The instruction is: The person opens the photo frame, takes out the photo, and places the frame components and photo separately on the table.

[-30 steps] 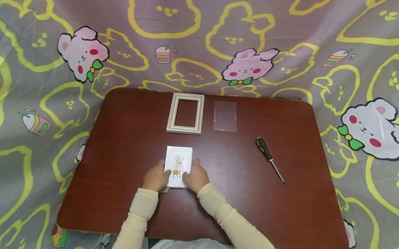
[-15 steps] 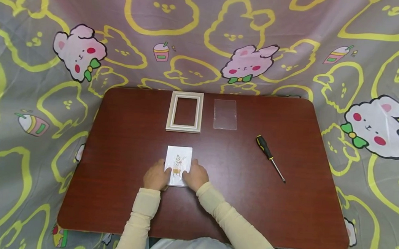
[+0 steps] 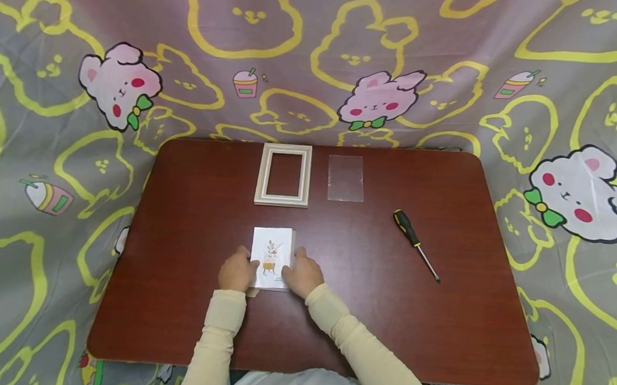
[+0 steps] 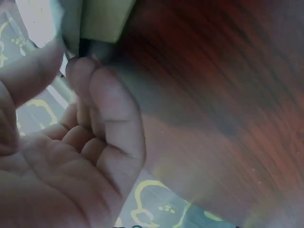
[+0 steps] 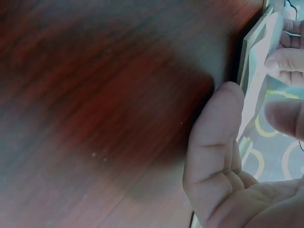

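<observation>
In the head view a white picture card (image 3: 271, 246) printed with a potted plant lies over a tan backing board (image 3: 293, 238), whose edge shows along the card's right side. A tan flap (image 3: 252, 293) pokes out below. My left hand (image 3: 236, 269) pinches the card's left edge between thumb and fingers; the left wrist view shows the fingertips (image 4: 83, 71) at that edge, beside a tan piece (image 4: 105, 21). My right hand (image 3: 305, 273) grips the right side, thumb over the front and curled fingers (image 5: 216, 123) behind the board's edge (image 5: 243, 61) in the right wrist view.
A cream picture frame (image 3: 260, 175) lies at the back of the brown table (image 3: 191, 209). Right of it is a clear plastic sheet (image 3: 346, 178). A black and yellow screwdriver (image 3: 415, 244) lies farther right. A patterned cloth (image 3: 192, 20) hangs behind the table.
The card has slid slightly left together with my left hand, and the tan board's edge now shows on its right. My right hand stays nearly in place.
</observation>
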Demonstrator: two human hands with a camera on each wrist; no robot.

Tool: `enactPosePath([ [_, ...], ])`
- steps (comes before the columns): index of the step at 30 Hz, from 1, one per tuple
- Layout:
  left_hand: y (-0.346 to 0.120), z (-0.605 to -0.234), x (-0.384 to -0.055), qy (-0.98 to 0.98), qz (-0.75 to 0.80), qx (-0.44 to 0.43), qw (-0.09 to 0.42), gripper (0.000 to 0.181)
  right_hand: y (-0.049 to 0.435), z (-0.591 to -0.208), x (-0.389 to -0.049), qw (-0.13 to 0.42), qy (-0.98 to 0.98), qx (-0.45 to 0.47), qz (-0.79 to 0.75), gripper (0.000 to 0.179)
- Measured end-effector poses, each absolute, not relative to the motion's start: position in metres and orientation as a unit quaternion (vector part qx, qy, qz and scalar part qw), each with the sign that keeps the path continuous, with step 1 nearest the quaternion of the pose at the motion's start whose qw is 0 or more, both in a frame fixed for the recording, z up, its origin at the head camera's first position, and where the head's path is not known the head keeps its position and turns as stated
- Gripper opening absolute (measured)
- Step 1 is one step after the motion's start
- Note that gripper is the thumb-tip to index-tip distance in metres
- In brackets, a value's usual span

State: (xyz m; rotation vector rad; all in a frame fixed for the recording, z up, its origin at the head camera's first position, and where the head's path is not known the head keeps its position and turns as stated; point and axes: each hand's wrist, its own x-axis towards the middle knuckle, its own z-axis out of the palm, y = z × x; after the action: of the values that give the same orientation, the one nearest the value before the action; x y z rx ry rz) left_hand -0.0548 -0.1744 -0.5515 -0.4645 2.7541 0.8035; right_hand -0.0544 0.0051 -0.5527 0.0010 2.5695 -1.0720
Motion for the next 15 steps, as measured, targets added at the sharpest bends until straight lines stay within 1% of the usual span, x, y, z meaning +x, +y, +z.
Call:
enactPosePath([
  [6, -0.178, -0.537, -0.054, 0.920, 0.339, -0.163, 0.108, 0.015, 0.010, -0.554, -0.057, 0.175, 0.899, 0.006, -0.402, 0.043],
  [8, -0.179, -0.530, -0.053, 0.912, 0.366, -0.150, 0.103, 0.014, 0.014, -0.555, -0.058, 0.167, 0.896, 0.010, -0.412, 0.037],
  [12, -0.177, -0.520, -0.053, 0.902, 0.406, -0.118, 0.085, 0.011, 0.026, -0.559, -0.060, 0.150, 0.892, 0.003, -0.427, 0.018],
  [13, -0.176, -0.517, -0.054, 0.899, 0.416, -0.109, 0.080, 0.010, 0.029, -0.559, -0.060, 0.148, 0.888, 0.000, -0.435, 0.015],
  [15, -0.172, -0.514, -0.055, 0.887, 0.446, -0.092, 0.077, 0.008, 0.037, -0.559, -0.062, 0.148, 0.878, -0.003, -0.456, 0.017],
])
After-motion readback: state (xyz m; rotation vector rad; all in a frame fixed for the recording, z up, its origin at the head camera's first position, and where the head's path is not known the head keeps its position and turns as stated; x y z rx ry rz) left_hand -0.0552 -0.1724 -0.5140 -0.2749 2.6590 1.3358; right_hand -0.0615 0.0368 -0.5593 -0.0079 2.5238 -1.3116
